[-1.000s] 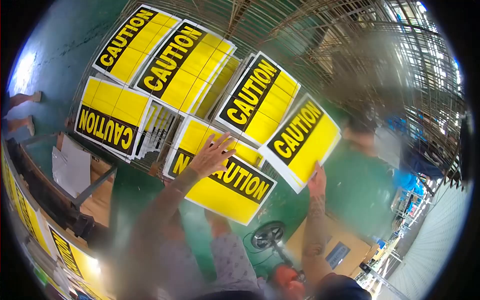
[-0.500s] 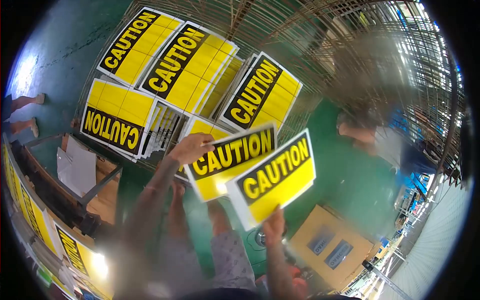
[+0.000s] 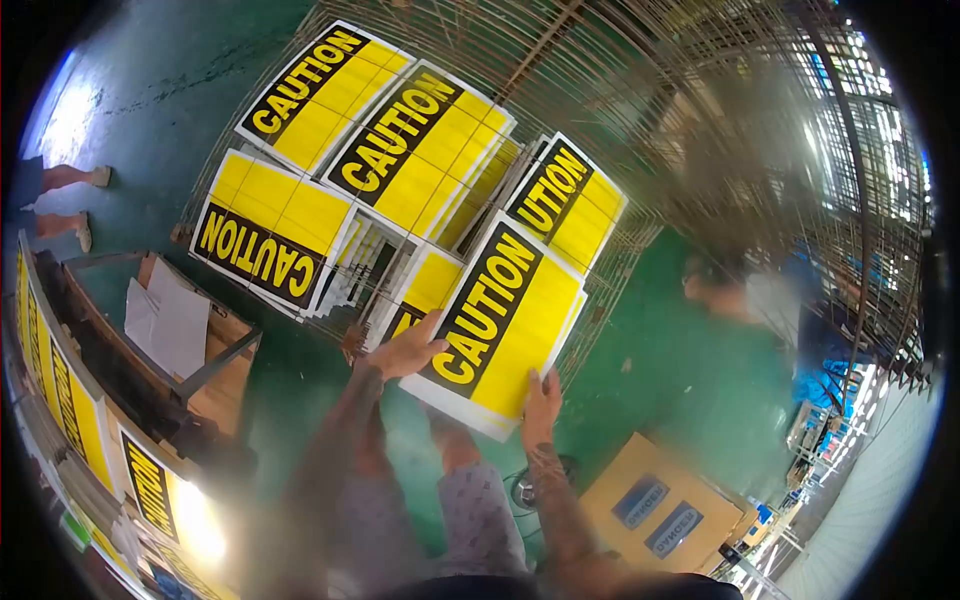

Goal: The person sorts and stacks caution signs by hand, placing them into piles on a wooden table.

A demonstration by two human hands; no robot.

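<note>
A small stack of yellow and black CAUTION signs [image 3: 505,320] is held tilted in front of me, with white edges showing beneath the top one. My left hand [image 3: 405,350] is closed on its left edge. At the lower right edge my right hand [image 3: 541,405] grips it too, thumb on the face. Partly behind the held signs lies another CAUTION sign [image 3: 432,283] in the wire rack, and to the upper right a further sign pile [image 3: 575,205] is partly covered.
The wire rack [image 3: 370,232] bears several stacks of CAUTION signs. A cardboard box [image 3: 625,465] with DANGER labels stands at lower right. At left are a framed bin [image 3: 225,390] with white sheets and more signs [image 3: 150,480]. Another person's legs [image 3: 70,200] show at far left.
The two signs, held apart one in each hand, are now brought together into one stack. Both hands hold it, and it has turned steeper. The view has shifted slightly.
</note>
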